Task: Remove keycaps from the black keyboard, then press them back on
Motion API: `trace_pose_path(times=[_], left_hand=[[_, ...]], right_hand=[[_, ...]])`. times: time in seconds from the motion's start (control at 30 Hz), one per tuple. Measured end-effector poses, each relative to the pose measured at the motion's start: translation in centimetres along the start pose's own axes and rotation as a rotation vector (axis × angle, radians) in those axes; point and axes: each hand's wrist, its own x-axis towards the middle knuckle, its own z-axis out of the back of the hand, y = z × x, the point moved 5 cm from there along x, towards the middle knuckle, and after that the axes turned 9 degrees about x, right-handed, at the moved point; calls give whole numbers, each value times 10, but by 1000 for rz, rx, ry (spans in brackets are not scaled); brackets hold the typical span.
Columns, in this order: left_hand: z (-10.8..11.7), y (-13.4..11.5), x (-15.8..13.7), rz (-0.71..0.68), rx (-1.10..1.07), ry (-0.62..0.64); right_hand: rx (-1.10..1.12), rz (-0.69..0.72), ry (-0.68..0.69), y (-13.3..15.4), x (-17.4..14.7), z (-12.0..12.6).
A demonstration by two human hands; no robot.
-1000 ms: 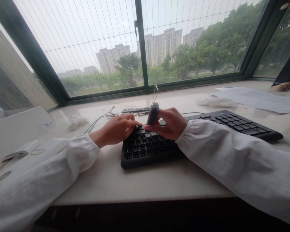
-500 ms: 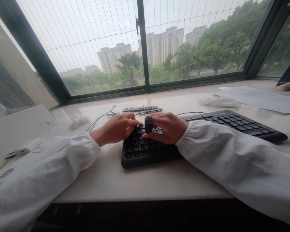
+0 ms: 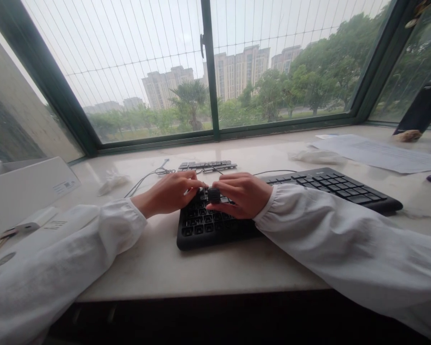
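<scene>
A black keyboard (image 3: 201, 238) lies at a slant before me; its near left part shows bare square sockets, and keys are still on its right end. My right hand (image 3: 240, 194) holds a small tool with a ribbed, dark handle (image 3: 214, 195) between thumb and fingers, over the socket area. The tool's far end is hidden now. At the keyboard's upper left, my left hand (image 3: 168, 191) has thumb and index finger pinched together close to the tool; what is between them I cannot make out. Behind the hands lie loose dark keycaps (image 3: 208, 166) in rows.
A cable (image 3: 143, 177) and crumpled clear plastic (image 3: 113, 183) lie left of the keycaps. Further left are a white box (image 3: 28, 187) and keys (image 3: 2, 239). Papers (image 3: 366, 151) spread at the right rear. The sill's front edge is near me; a window (image 3: 215, 136) stands behind.
The tool has tipped, so its thin metal end no longer shows above the handle. My right hand has lowered slightly. The whole view has shifted a little to the right.
</scene>
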Motion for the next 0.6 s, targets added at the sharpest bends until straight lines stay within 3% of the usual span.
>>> trace_pose_path(times=[0.33, 0.6], left_hand=[[-2, 1, 0, 12, 17, -18], [-8, 5, -1, 4, 98, -33]], right_hand=[[-1, 24, -39, 0, -1, 3], [194, -146, -193, -22, -5, 13]])
